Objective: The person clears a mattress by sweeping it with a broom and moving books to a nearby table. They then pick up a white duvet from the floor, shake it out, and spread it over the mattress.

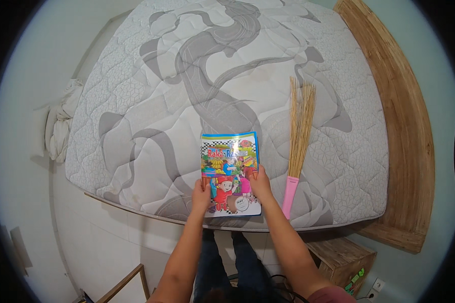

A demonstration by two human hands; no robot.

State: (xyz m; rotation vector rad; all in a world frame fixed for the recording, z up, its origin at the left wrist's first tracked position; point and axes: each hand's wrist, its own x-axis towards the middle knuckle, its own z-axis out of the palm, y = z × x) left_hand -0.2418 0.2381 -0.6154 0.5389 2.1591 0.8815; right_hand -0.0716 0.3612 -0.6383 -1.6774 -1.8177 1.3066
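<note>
A colourful children's book (230,174) with cartoon figures on its cover is held between my two hands, over the near edge of a bare mattress (151,101). My left hand (201,196) grips its left side, the thumb on the cover. On the opposite side, my right hand (260,184) grips the edge in the same way. The fingers behind the book are hidden. To the right of it, a stick broom (298,136) with a pink handle lies on the mattress, bristles pointing away from me, touching neither hand.
A wooden headboard (397,116) runs along the mattress's right side. Below it stands a small wooden cabinet (341,257), near a wall socket (376,288). White bunched cloth (60,126) sits at the left edge. A wooden frame (124,283) stands at the lower left on the tiled floor.
</note>
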